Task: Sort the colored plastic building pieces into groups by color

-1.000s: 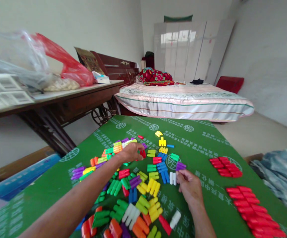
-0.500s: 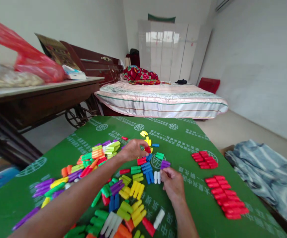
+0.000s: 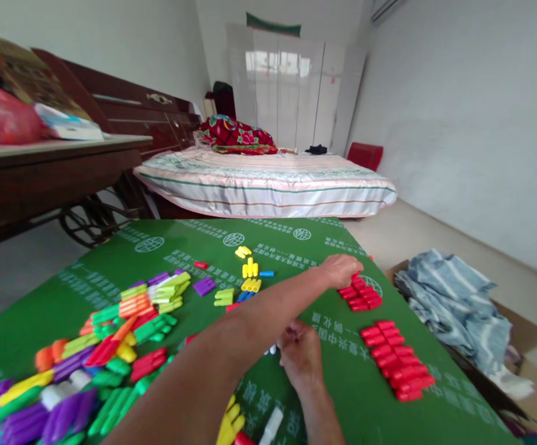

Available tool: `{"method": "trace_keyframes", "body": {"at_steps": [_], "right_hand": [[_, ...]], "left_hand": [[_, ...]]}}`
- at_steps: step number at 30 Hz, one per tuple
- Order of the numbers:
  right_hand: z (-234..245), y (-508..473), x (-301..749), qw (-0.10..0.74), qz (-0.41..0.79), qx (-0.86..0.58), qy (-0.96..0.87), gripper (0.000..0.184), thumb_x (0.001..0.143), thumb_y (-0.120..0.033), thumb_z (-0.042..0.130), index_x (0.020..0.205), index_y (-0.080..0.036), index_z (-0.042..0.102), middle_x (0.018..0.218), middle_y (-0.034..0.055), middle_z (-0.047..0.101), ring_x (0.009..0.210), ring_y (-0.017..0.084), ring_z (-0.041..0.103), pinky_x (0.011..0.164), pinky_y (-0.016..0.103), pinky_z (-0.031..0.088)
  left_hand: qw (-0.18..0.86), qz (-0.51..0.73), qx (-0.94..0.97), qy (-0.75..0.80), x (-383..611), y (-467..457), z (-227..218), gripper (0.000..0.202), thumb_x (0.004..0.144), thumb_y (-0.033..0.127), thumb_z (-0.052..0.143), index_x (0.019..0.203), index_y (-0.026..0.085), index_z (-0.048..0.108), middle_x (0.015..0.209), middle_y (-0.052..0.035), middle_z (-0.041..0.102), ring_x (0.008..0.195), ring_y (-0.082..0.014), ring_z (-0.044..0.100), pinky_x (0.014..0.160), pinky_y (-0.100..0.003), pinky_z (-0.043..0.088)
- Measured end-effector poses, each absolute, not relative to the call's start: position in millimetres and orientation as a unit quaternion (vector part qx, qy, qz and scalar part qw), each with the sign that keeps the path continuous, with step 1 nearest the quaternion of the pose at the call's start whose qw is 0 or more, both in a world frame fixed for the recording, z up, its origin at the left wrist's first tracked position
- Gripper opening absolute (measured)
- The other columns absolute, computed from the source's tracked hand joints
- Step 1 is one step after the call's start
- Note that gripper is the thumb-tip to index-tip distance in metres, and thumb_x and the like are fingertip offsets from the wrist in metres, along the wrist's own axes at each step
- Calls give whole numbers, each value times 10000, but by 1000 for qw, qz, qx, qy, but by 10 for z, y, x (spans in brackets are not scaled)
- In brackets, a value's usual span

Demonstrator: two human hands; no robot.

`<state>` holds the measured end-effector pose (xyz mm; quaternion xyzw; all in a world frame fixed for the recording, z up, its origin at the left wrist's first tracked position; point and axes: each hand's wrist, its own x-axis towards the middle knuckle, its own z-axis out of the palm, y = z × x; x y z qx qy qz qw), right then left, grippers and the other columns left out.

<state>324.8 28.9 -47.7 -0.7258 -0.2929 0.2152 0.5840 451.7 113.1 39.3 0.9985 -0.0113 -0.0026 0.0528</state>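
My left hand [image 3: 340, 271] reaches across to the right, fingers closed at the far end of the upper group of red blocks [image 3: 359, 295]; a red piece shows at its fingertips. My right hand [image 3: 300, 353] rests on the green mat [image 3: 342, 371] under my left forearm, fingers curled beside small white blocks [image 3: 271, 350]; what it holds is hidden. A second row of red blocks [image 3: 395, 358] lies nearer on the right. A pile of mixed coloured blocks [image 3: 110, 334] spreads over the left of the mat.
Yellow blocks [image 3: 249, 270], a purple block [image 3: 204, 285] and a blue piece [image 3: 266, 273] lie mid-mat. A bed [image 3: 268, 182] stands behind, a wooden table [image 3: 41, 179] at left, a cardboard box with blue cloth [image 3: 453, 303] at right.
My left hand moved from the middle pile, carrying a red block, across to the upper red group on the right. The camera turned right. My right hand stayed near the white blocks.
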Motion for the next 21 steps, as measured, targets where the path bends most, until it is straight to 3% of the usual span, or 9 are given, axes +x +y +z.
{"method": "trace_keyframes", "body": {"at_steps": [9,21], "right_hand": [[-457,272,3228,557,227,-741,-298,250,716,-244,490,479,-199,554,414,-6,546,432,142,527,391,205,349],[-491,287,3254,553,232,-746,-290,249,722,-299,520,519,-186,610,426,-8,545,427,135,516,395,203,353]], "left_hand": [[8,-62,996,-69,4883,1056,250,307,712,118,542,965,264,638,1058,-41,679,967,-199,628,698,-272,483],[10,-73,995,-73,4795,1045,323,415,715,96,540,1081,277,609,1154,-37,654,1018,-191,618,741,-273,498]]}}
